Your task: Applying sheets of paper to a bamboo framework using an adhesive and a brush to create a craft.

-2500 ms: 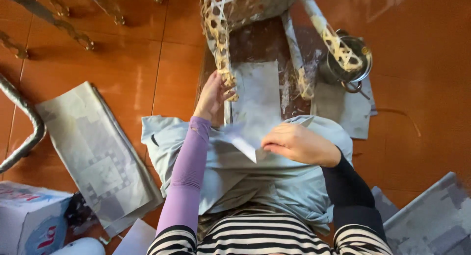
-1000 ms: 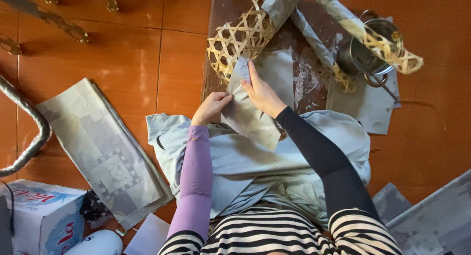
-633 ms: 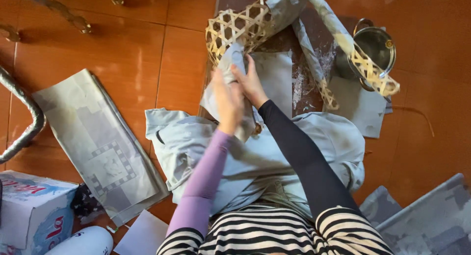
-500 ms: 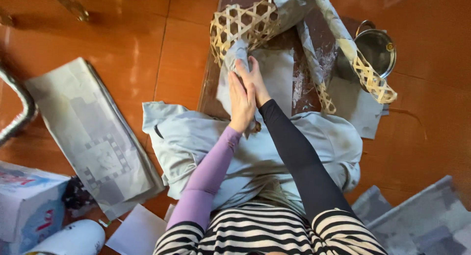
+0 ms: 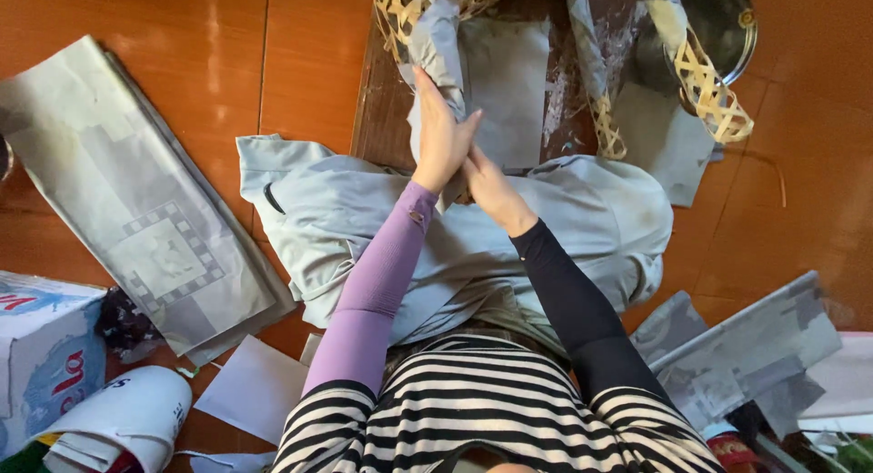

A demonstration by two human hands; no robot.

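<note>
A grey paper strip [image 5: 438,50] hangs from the rim of a woven bamboo frame [image 5: 400,9] down toward my lap. My left hand [image 5: 443,136], in a purple sleeve, lies flat along the strip with its fingers pointing up. My right hand [image 5: 491,189], in a black sleeve, presses against the left palm from below, and the strip's lower end is pinched between them. A second sheet of grey paper [image 5: 509,91] lies on the dark board [image 5: 382,100] behind. A light blue-grey cloth [image 5: 318,209] covers my lap.
A metal pot [image 5: 727,23] stands at the top right beside another part of the bamboo weave [image 5: 705,86]. Folded newspaper [image 5: 136,209] lies on the orange floor at the left. More paper [image 5: 755,346] lies at the right, and a cardboard box [image 5: 41,355] at the lower left.
My left hand rose from my lap onto the paper strip and met my right hand. My right hand slid down from the frame's rim.
</note>
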